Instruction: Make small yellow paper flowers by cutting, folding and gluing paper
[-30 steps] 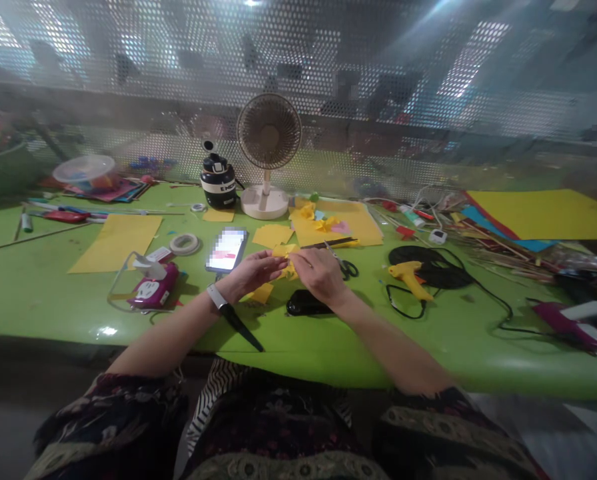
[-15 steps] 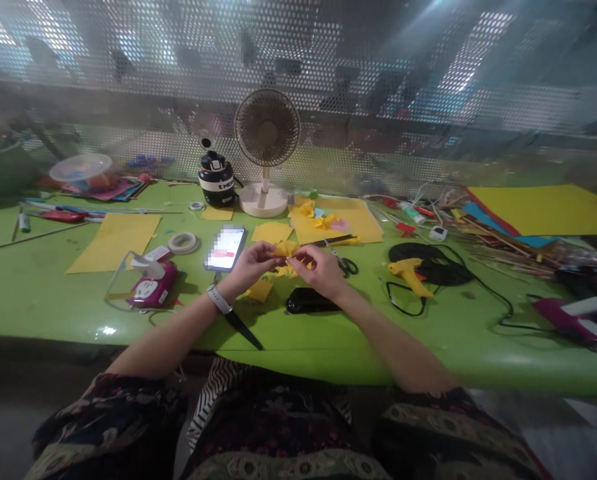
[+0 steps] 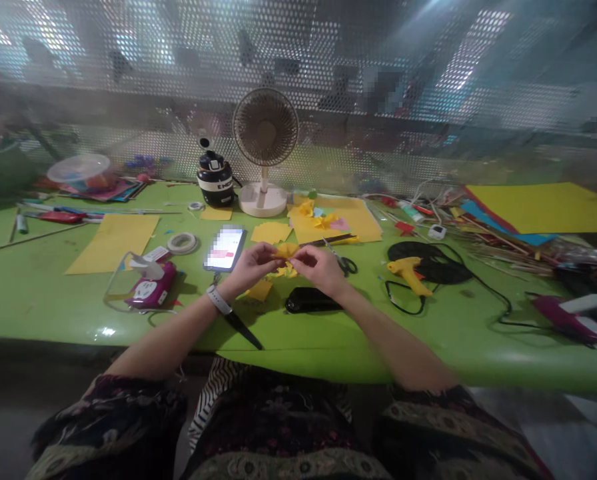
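A small yellow paper flower (image 3: 285,250) is pinched between my two hands above the green table. My left hand (image 3: 254,263) has its fingertips closed on the flower's left side. On the other side, my right hand (image 3: 321,268) grips it with thumb and fingers. More yellow paper pieces (image 3: 287,270) lie just beneath it. A black case (image 3: 311,300) rests under my right wrist, and scissors (image 3: 347,265) lie to its right. Left of my left hand is a lit phone (image 3: 224,248).
A white fan (image 3: 263,200) and a dark bottle (image 3: 215,183) stand at the back. Finished-looking yellow flowers (image 3: 323,220) lie on yellow paper. To the right are a yellow glue gun (image 3: 409,275) with its cable and stacked coloured sheets (image 3: 543,207). Tape (image 3: 182,243) and a tissue pack (image 3: 151,287) lie left.
My right hand's fingers have shifted slightly and drawn closer together on the yellow paper flower. My left hand stays almost in place.
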`<action>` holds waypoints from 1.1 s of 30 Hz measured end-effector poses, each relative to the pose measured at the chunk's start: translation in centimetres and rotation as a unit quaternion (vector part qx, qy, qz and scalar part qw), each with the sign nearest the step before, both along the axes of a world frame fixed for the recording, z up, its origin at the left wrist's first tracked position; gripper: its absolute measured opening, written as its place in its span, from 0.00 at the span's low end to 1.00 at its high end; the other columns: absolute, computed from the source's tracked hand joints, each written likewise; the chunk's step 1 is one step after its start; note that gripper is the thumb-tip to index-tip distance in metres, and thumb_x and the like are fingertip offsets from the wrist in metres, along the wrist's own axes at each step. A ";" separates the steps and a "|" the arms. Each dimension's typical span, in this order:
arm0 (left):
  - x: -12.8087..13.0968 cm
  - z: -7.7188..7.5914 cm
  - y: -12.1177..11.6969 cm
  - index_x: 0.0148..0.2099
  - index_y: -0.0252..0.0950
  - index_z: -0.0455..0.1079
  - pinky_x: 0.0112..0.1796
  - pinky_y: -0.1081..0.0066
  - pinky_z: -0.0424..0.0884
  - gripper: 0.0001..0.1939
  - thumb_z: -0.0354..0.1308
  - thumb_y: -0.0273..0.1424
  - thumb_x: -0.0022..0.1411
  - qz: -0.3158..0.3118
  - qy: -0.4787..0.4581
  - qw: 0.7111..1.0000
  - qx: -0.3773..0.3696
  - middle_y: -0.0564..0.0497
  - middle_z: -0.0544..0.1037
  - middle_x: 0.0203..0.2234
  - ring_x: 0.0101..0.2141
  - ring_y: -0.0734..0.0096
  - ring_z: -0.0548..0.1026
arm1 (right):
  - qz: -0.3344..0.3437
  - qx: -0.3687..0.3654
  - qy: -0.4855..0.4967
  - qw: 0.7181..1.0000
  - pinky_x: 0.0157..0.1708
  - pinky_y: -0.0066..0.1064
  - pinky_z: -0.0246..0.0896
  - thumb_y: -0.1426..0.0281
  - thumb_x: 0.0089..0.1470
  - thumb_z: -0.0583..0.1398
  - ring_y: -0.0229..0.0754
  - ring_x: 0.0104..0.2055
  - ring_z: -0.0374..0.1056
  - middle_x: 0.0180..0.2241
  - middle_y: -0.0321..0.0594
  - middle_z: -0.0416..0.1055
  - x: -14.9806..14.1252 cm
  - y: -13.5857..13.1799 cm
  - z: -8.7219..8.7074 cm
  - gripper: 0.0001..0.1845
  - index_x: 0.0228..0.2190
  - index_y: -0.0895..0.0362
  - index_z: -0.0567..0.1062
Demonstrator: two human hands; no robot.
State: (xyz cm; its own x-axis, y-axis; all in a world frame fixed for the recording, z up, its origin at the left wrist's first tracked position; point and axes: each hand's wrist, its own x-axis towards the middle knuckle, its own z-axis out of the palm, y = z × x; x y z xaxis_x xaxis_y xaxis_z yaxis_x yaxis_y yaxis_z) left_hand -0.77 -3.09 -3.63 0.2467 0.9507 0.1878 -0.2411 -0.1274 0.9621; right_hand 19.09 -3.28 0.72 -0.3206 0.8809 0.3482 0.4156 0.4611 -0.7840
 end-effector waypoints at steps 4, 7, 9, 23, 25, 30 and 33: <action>0.1 0.3 -0.3 0.40 0.33 0.70 0.37 0.71 0.78 0.17 0.70 0.37 0.54 0.012 0.016 1.000 0.021 0.49 0.82 0.33 0.37 0.68 0.82 | -0.010 0.015 0.019 1.000 0.27 0.29 0.64 0.63 0.52 0.63 0.38 0.25 0.69 0.25 0.38 0.76 0.1 -0.1 0.2 0.09 0.27 0.57 0.75; 0.3 0.4 -0.4 0.40 0.33 0.71 0.39 0.69 0.78 0.17 0.68 0.39 0.56 0.016 0.036 0.998 0.042 0.48 0.83 0.34 0.38 0.68 0.82 | -0.034 0.065 0.032 0.997 0.27 0.29 0.65 0.63 0.54 0.62 0.38 0.26 0.70 0.27 0.38 0.77 0.3 -0.3 0.3 0.09 0.28 0.56 0.76; 0.4 0.3 -0.5 0.40 0.33 0.71 0.40 0.67 0.78 0.18 0.68 0.40 0.55 0.014 0.045 0.998 0.048 0.47 0.83 0.34 0.38 0.67 0.82 | -0.059 0.124 0.017 0.990 0.28 0.30 0.66 0.64 0.56 0.61 0.38 0.27 0.70 0.28 0.38 0.77 0.4 -0.3 0.2 0.09 0.29 0.55 0.76; 0.4 0.1 -0.5 0.39 0.32 0.72 0.41 0.66 0.78 0.17 0.68 0.40 0.56 0.017 0.064 0.996 0.059 0.45 0.83 0.36 0.38 0.67 0.82 | -0.074 0.288 -0.063 0.953 0.30 0.30 0.66 0.69 0.60 0.60 0.39 0.28 0.72 0.28 0.38 0.76 0.4 0.2 -1.0 0.06 0.31 0.55 0.76; 0.4 0.2 -0.6 0.39 0.32 0.72 0.41 0.66 0.78 0.16 0.68 0.40 0.56 0.018 0.069 0.995 0.063 0.45 0.83 0.35 0.38 0.67 0.82 | -0.075 0.291 -0.065 0.952 0.30 0.30 0.66 0.69 0.60 0.60 0.39 0.28 0.72 0.28 0.38 0.76 0.4 0.1 -0.9 0.06 0.31 0.55 0.76; 0.4 0.3 -0.8 0.39 0.32 0.72 0.41 0.66 0.78 0.16 0.67 0.39 0.57 0.015 0.079 0.994 0.073 0.45 0.83 0.35 0.38 0.67 0.82 | -0.077 0.288 -0.069 0.952 0.30 0.30 0.65 0.68 0.60 0.60 0.39 0.27 0.72 0.29 0.38 0.77 0.3 0.1 -0.9 0.07 0.31 0.55 0.76; 0.5 0.3 -0.8 0.38 0.32 0.72 0.41 0.66 0.77 0.16 0.67 0.40 0.57 0.020 0.072 0.995 0.071 0.45 0.83 0.35 0.37 0.66 0.81 | -0.081 0.287 -0.068 0.952 0.30 0.30 0.65 0.69 0.59 0.60 0.38 0.27 0.71 0.28 0.38 0.77 0.3 0.2 -1.0 0.06 0.30 0.55 0.76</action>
State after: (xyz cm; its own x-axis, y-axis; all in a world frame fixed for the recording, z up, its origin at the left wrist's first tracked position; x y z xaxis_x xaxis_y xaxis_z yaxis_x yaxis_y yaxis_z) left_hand -0.31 -3.88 -3.37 0.2438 0.9267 0.2862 -0.0934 -0.2712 0.9580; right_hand 19.40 -3.13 -0.31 -0.2737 0.5992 0.7523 0.5965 0.7194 -0.3560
